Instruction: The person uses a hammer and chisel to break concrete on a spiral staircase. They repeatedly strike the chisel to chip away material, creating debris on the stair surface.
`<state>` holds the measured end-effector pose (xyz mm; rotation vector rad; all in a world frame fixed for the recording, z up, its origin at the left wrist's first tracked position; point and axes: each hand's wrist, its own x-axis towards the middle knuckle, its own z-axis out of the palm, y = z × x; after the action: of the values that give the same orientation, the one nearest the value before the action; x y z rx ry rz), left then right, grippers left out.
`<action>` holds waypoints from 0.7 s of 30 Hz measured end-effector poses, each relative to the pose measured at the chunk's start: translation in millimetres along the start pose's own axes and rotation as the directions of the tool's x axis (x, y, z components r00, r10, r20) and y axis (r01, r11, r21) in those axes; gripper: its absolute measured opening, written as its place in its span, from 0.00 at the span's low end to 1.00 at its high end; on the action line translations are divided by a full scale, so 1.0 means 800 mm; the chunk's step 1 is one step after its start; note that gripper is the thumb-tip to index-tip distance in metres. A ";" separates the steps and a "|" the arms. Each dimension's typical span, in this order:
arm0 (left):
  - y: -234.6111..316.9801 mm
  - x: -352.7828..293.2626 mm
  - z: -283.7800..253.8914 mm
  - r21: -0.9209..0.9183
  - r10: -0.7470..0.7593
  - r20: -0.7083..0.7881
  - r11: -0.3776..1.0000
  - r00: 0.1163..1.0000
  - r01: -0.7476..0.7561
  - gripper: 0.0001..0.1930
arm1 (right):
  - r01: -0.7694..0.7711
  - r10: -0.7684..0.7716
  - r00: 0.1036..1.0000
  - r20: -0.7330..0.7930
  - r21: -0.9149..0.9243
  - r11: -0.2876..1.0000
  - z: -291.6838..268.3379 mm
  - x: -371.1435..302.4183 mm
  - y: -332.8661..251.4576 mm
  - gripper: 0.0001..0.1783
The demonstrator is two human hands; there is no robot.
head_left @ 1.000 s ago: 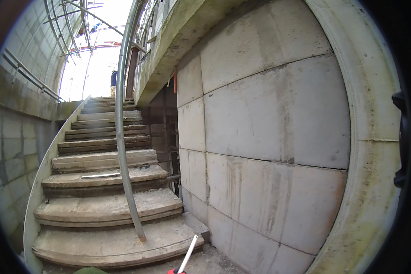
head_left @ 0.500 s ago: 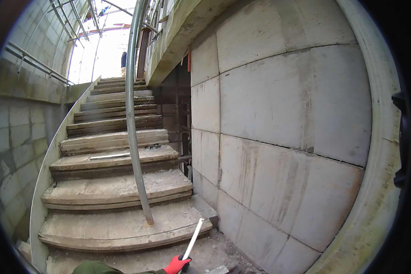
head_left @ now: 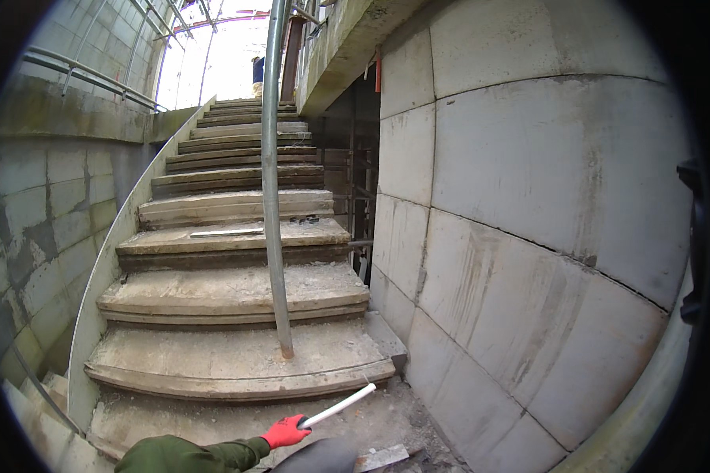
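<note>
My left hand [head_left: 286, 432], in a red glove below a dark green sleeve, is closed round one end of a slim white pipe [head_left: 341, 407]. The pipe slants up to the right, its free end in front of the right end of a low concrete step [head_left: 237, 384]. Nothing shows of my right hand. Part of my grey-clad leg [head_left: 323, 457] is just below the pipe.
Dusty concrete stairs [head_left: 237, 288] climb ahead, with a steel scaffold pole [head_left: 271, 181] standing on a low step. A panelled wall [head_left: 544, 181] rises at right. Rubble and a pale slab [head_left: 383, 457] lie at its foot. A person [head_left: 258, 72] stands at the top.
The view has shifted, so the stairs sit further right and higher. My left hand has moved up a little with the pipe, which now lies flatter; more sleeve and my leg show.
</note>
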<state>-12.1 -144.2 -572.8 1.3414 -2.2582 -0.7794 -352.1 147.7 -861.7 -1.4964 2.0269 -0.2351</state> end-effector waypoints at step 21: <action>-0.043 -0.045 -0.084 0.024 -0.039 -0.051 0.999 0.998 0.040 0.15 | -0.528 0.511 0.849 0.136 0.233 0.816 -0.129 -0.058 -0.098 0.56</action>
<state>66.9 -142.9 -545.6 1.4056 -2.2156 -0.7241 -337.9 142.1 -724.8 -0.7353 2.1637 -0.2115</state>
